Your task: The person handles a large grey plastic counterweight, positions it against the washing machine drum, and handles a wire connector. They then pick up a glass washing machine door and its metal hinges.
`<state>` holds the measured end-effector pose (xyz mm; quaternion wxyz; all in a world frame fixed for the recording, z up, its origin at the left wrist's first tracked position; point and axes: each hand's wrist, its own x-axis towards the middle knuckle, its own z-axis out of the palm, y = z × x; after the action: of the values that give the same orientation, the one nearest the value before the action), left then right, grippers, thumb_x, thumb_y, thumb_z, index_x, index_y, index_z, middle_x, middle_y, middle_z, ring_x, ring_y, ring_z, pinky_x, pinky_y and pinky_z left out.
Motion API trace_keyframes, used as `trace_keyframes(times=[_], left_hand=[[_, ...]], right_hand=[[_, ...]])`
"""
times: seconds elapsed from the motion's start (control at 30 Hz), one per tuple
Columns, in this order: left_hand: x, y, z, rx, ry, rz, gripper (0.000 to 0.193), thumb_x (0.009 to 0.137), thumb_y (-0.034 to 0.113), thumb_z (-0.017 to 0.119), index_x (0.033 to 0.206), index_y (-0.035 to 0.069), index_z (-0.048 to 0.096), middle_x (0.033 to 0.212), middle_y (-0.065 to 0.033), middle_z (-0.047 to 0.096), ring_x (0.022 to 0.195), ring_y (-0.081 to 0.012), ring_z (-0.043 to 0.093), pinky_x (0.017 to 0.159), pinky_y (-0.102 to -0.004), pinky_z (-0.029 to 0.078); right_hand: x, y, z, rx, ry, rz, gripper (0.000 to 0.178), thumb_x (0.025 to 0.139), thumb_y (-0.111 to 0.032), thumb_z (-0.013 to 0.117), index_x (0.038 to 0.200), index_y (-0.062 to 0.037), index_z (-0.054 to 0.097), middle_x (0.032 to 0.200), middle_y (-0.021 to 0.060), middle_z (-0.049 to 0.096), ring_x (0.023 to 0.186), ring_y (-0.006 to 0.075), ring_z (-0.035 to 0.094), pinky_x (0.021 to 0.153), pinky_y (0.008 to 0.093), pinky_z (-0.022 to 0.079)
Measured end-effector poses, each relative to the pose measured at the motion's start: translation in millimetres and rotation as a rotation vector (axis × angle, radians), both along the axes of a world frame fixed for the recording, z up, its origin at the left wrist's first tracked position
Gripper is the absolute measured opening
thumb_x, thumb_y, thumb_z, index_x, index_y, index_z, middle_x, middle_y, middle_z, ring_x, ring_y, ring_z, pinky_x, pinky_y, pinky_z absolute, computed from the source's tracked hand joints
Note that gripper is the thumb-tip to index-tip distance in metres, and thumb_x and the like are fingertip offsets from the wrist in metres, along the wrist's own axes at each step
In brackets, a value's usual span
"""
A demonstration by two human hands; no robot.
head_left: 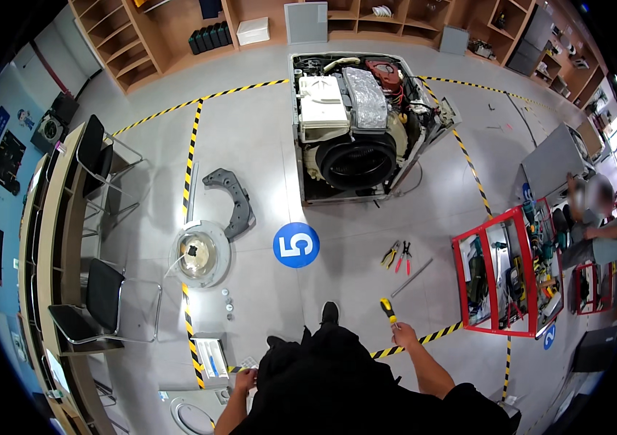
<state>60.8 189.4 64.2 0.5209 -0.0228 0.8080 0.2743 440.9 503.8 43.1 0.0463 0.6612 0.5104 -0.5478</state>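
While the right hand (403, 336) is clamped on its near end, the yellow-and-black tool (387, 309) juts forward

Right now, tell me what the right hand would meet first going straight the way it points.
Beyond the yellow-and-black tool it holds, the right hand would likely meet the opened machine, passing left of the pliers; its height is hard to judge.

The screwdriver (387, 309) has a smooth, plastic-looking handle; the rod (411, 278) looks like dull metal. The machine's silver cover (365, 99) is crinkled, shiny and foil-like, its white box (322, 112) smooth plastic. The floor (352, 232) is smooth, softly glossy; the shelves (135, 43) look wooden.
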Motion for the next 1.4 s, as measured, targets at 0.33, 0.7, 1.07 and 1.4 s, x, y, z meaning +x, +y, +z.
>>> trace_keyframes(times=[0.33,0.7,1.07,1.4], left_hand=[[-57,107,-21,0.108,-0.107,0.029,0.027,0.084,0.025,0.052,0.095,0.0,0.057,0.081,-0.0107,0.065,0.066,-0.0186,0.063,0.054,-0.0263,0.048],[-172,247,-68,-0.006,-0.206,-0.206,0.026,0.082,0.026,0.052,0.092,0.003,0.058,0.081,-0.0089,0.065,0.068,-0.0178,0.062,0.053,-0.0291,0.047],[-268,502,0,0.494,0.355,-0.626,0.028,0.08,0.026,0.058,0.094,0.001,0.06,0.071,-0.0098,0.064,0.068,-0.0174,0.062,0.066,-0.0283,0.047],[-218,701,105,0.654,0.942,-0.899,0.074,0.068,0.022,0.071,0.127,0.0,0.031,0.123,-0.0257,0.04,0.11,-0.0372,0.045,0.09,-0.0386,0.04]], right_hand=[[74,-10,-16,-0.383,-0.222,-0.481,0.013,0.084,-0.015,0.042,0.086,-0.003,0.047,0.056,0.0121,0.05,0.038,0.0175,0.042,0.033,0.0294,0.028],[-42,32,18,-0.251,-0.095,-0.635,0.02,0.086,-0.02,0.046,0.086,-0.0014,0.052,0.053,0.0077,0.048,0.036,0.0134,0.04,0.031,0.026,0.029],[-180,208,93,0.142,0.127,-0.515,0.031,0.087,-0.032,0.051,0.087,-0.0027,0.06,0.042,-0.0027,0.037,0.032,0.0062,0.032,0.032,0.0226,0.022],[-217,366,98,0.285,0.327,-0.325,0.031,0.089,-0.029,0.049,0.087,-0.0011,0.062,0.051,0.0005,0.047,0.045,0.0065,0.044,0.044,0.023,0.034]])
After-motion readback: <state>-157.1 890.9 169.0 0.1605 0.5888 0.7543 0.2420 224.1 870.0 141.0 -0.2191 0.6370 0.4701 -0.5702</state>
